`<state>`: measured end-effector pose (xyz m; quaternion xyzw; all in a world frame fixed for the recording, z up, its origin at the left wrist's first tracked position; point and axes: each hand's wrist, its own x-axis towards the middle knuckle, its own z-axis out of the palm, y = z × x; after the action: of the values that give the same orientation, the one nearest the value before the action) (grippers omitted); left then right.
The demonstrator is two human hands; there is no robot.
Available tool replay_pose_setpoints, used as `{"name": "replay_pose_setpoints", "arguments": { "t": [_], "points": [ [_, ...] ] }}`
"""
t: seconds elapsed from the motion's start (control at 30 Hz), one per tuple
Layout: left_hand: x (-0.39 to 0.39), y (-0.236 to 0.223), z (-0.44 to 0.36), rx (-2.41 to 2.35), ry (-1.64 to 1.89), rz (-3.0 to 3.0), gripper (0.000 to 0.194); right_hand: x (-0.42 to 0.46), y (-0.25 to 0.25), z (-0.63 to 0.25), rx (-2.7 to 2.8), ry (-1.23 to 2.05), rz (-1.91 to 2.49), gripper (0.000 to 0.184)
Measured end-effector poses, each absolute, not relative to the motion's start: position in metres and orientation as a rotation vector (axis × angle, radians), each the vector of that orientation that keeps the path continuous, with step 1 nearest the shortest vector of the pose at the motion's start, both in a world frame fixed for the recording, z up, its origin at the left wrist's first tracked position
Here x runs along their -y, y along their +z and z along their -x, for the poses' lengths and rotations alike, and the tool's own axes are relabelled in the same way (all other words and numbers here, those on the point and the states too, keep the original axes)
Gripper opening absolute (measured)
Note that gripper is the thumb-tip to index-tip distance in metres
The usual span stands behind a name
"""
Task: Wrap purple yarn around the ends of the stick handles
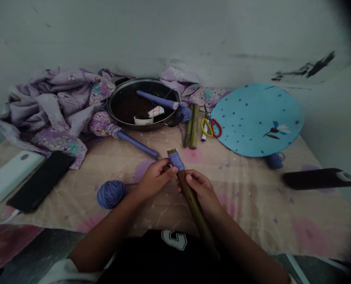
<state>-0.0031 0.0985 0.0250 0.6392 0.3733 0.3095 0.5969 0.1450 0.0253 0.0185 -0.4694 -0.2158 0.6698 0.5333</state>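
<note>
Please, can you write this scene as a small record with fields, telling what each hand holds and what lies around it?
Left hand: holds the brown stick just below its purple yarn wrapping
Right hand: holds the same stick lower down
Nearby: purple yarn ball on the floral cloth
Rest: round metal pan, scissors with red and yellow handles, black phone

- Left hand point(156, 179): closed on the purple wrap point(175, 160) near the top of a stick point(194, 205).
- Right hand point(200, 191): grips the stick below the wrap.
- Yarn ball point(110, 194): on the sheet point(252, 205), near the left hand.
- Scissors point(211, 127): beside the blue fan point(255, 118).
</note>
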Motion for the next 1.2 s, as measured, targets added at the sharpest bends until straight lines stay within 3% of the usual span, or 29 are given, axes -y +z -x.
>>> {"name": "replay_pose_setpoints", "arguments": {
  "t": [0.2, 0.63, 0.9, 1.2],
  "points": [
    [-0.1, 0.022, 0.003, -0.99, 0.692, -1.614, 0.03, -0.025, 0.017, -0.146, 0.52, 1.544, 1.124, 0.024],
    [-0.093, 0.024, 0.004, -0.451, 0.641, -1.045, 0.03, -0.023, 0.022, -0.145, 0.477, 1.866, 0.845, 0.031],
    [-0.096, 0.029, 0.003, -0.624, 0.75, -1.137, 0.035, -0.023, 0.022, -0.145, 0.522, 1.742, 0.873, 0.035],
    [-0.089, 0.026, 0.002, -0.449, 0.666, -0.998, 0.03, -0.022, 0.018, -0.146, 0.486, 1.811, 0.884, 0.03]
  ]
}}
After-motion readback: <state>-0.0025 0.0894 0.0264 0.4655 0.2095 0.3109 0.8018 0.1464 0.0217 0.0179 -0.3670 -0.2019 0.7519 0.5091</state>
